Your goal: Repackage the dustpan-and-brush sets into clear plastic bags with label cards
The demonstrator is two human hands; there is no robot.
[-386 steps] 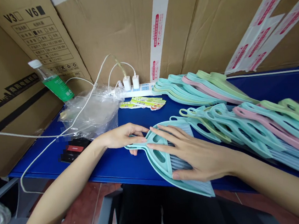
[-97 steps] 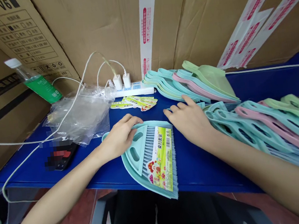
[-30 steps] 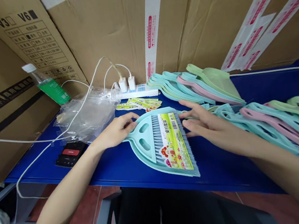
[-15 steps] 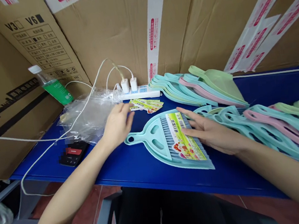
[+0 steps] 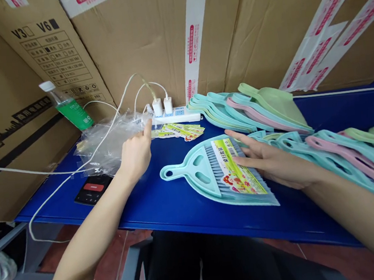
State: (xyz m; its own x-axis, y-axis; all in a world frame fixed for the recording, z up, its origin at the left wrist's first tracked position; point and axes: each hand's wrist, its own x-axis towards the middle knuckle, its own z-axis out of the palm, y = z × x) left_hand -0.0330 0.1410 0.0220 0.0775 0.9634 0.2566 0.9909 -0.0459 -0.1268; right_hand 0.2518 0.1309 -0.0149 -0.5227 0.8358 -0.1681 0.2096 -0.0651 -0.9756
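A light-blue dustpan (image 5: 191,182) lies on the blue table with a matching small brush (image 5: 201,165) nested in it. A printed label card (image 5: 240,170) rests over the bristles. My right hand (image 5: 272,160) grips the right side of the set, thumb on the card and forefinger along the far rim. The other fingers are partly hidden. My left hand (image 5: 136,152) is off the set, beside the clear plastic bags (image 5: 106,139), forefinger stretched forward and the rest curled under. Nothing shows in it. Several loose label cards (image 5: 181,131) lie fanned beyond it.
Stacked dustpans (image 5: 270,109) stand at the back right, with a row of brushes (image 5: 335,155) before them. A power strip (image 5: 181,115) with white cables lies against the cardboard boxes (image 5: 149,37). A bottle (image 5: 73,112) and a phone (image 5: 93,189) are at left.
My left hand has drawn back left from the dustpan's handle toward the plastic bags, its forefinger now stretched out. The dustpan set has shifted slightly right with my right hand.
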